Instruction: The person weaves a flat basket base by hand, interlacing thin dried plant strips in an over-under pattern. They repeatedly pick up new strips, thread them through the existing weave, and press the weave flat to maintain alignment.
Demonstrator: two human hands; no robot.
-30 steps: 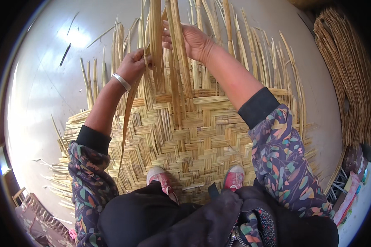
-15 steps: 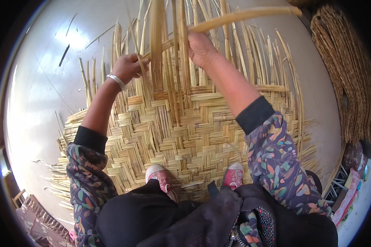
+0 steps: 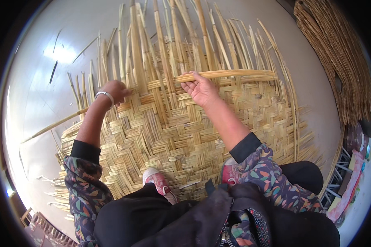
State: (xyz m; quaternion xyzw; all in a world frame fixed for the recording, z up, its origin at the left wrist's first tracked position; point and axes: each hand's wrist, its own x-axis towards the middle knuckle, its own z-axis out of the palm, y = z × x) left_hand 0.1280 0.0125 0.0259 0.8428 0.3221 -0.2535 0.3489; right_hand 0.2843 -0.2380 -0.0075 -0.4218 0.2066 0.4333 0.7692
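A half-woven reed mat [image 3: 181,140] lies on the floor, loose uprights [image 3: 160,49] fanning out from its far edge. A long flattened reed strip [image 3: 239,73] runs crosswise among the uprights, near the top of the woven part. My right hand [image 3: 200,87], palm turned up, pinches this strip between thumb and fingers, right of the middle. At the mat's far left, my left hand [image 3: 116,92] is curled at the strip's left stretch, its fingertips partly blurred. A bracelet circles that wrist. The strip's tail [image 3: 53,126] sticks out past the mat's left edge onto the floor.
My two pink shoes [image 3: 157,181] stand on the near part of the mat. A tall brown bundle of stalks [image 3: 338,57] lies at the far right. Broken reed bits [image 3: 53,72] are scattered on the grey floor [image 3: 37,90]. Metal legs [image 3: 338,177] and coloured cloth sit at the right.
The strip has come down from among the uprights to lie by the weave. Both hands moved nearer, the left one outward, and the strip's left end now reaches over the floor. Raised uprights have gone down.
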